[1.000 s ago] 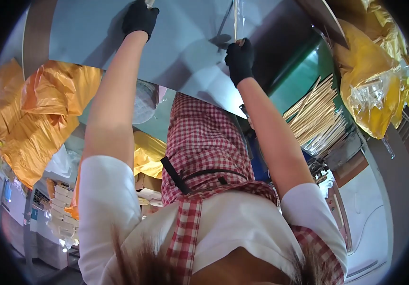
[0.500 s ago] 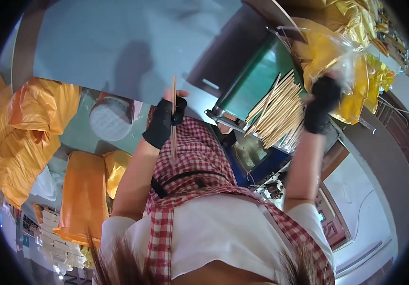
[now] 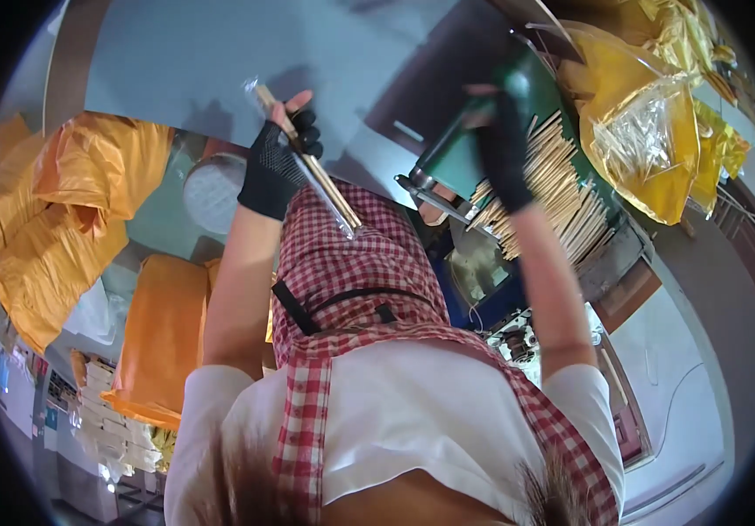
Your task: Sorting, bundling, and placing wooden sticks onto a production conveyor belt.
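In my left hand (image 3: 277,162), gloved in black with bare fingertips, is a pair of wooden chopsticks (image 3: 332,195). A clear plastic sleeve wraps them, and they slant down over my checked apron. My right hand (image 3: 504,153), in a matching glove, hovers over the green belt (image 3: 456,162). Motion smears its fingers, so their grip cannot be made out. Beside that wrist lies a heap of loose chopsticks (image 3: 562,180), partly hidden by the hand and forearm.
A grey table (image 3: 220,61) spreads ahead. To the right, a yellow bag (image 3: 601,105) holds clear plastic. Orange bags (image 3: 101,167) and a round lidded tub (image 3: 217,195) stand at left. A metal bracket (image 3: 434,195) juts out at the belt's near end.
My right hand has moved left from the yellow bag to above the green belt. The chopsticks in my left hand have tilted from upright to slanting, and their clear sleeve now shows.
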Demonstrator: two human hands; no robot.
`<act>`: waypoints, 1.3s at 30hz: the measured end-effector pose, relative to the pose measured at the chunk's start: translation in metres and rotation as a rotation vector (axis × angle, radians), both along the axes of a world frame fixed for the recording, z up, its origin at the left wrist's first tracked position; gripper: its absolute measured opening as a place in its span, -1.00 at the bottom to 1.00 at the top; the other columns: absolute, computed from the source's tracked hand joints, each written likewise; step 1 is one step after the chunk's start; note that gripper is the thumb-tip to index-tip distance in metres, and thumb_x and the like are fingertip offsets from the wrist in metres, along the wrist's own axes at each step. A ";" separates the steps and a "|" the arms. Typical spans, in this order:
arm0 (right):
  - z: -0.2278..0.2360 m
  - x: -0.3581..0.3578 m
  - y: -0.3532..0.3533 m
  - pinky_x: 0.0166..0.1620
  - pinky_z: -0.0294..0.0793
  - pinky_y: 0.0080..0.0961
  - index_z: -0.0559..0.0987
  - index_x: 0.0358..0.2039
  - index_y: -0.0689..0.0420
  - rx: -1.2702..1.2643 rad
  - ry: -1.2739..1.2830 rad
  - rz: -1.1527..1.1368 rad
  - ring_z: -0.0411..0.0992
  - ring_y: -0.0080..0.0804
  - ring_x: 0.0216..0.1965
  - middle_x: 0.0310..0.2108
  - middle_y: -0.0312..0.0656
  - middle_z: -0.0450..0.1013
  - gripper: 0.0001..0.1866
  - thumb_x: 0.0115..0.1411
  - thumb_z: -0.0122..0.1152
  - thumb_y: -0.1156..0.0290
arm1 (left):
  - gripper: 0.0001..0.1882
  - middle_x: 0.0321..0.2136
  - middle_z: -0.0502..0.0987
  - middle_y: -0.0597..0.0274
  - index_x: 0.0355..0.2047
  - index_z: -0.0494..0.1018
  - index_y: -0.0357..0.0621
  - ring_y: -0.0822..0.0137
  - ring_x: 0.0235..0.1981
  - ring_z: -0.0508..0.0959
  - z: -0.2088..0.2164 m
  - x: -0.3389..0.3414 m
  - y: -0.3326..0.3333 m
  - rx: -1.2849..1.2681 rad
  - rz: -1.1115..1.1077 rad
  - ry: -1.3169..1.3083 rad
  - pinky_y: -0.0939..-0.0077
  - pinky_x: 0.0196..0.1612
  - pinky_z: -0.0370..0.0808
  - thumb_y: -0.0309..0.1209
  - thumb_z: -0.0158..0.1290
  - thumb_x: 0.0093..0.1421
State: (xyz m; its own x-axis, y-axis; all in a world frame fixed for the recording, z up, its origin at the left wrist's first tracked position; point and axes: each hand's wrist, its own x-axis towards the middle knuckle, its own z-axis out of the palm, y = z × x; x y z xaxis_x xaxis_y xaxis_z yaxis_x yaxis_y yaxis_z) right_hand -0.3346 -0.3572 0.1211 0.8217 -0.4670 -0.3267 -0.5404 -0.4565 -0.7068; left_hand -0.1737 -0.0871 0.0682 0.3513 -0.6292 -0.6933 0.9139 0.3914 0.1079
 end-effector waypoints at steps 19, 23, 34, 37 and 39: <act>-0.160 0.074 0.080 -0.17 0.44 -0.40 0.49 -0.19 0.15 0.406 0.306 -0.617 0.43 -0.27 -0.22 -0.29 -0.14 0.45 -0.73 0.06 0.20 0.43 | -0.62 -0.38 0.40 0.33 0.02 0.34 -0.16 0.44 -0.39 0.43 -0.041 -0.062 0.127 0.258 0.040 0.134 0.54 -0.33 0.43 -0.18 -0.13 0.33; -0.161 0.075 0.082 -0.25 0.48 -0.47 0.53 -0.27 0.15 0.666 0.084 -0.865 0.49 -0.32 -0.33 -0.40 -0.19 0.49 -0.82 0.07 0.21 0.46 | -0.63 -0.43 0.34 0.33 -0.04 0.37 -0.23 0.41 -0.41 0.39 -0.034 -0.044 0.110 0.171 0.019 0.064 0.56 -0.33 0.37 -0.19 -0.16 0.33; 0.015 0.113 0.091 -0.26 0.44 -0.57 0.48 -0.33 0.19 1.097 -0.277 -0.674 0.43 -0.51 -0.36 -0.42 -0.29 0.44 -0.88 0.13 0.18 0.46 | -0.56 -0.35 0.50 0.22 0.01 0.33 -0.29 0.40 -0.39 0.51 0.031 0.007 0.083 0.120 -0.091 -0.054 0.54 -0.29 0.49 -0.17 -0.15 0.34; 0.044 0.095 0.082 -0.25 0.47 -0.56 0.45 -0.36 0.16 0.998 -0.319 -0.623 0.42 -0.51 -0.36 -0.41 -0.28 0.43 -0.90 0.11 0.19 0.49 | -0.53 -0.36 0.47 0.23 0.06 0.29 -0.26 0.37 -0.36 0.49 0.042 0.003 0.060 0.070 -0.146 -0.074 0.50 -0.29 0.48 -0.14 -0.12 0.32; 0.063 0.076 0.077 -0.27 0.48 -0.54 0.43 -0.36 0.12 0.993 -0.347 -0.626 0.43 -0.52 -0.37 -0.41 -0.29 0.43 -0.87 0.09 0.20 0.53 | -0.56 -0.39 0.44 0.26 0.02 0.31 -0.26 0.40 -0.40 0.46 0.054 -0.002 0.037 0.112 -0.182 -0.094 0.55 -0.36 0.44 -0.16 -0.10 0.31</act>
State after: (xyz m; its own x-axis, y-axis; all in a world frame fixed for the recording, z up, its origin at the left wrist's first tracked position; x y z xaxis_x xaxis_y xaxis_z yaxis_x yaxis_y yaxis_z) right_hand -0.2588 -0.2798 0.1836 0.6595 -0.4855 -0.5739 -0.1864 0.6341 -0.7505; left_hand -0.1756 -0.0504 0.1225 0.3053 -0.6091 -0.7320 0.9522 0.2018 0.2292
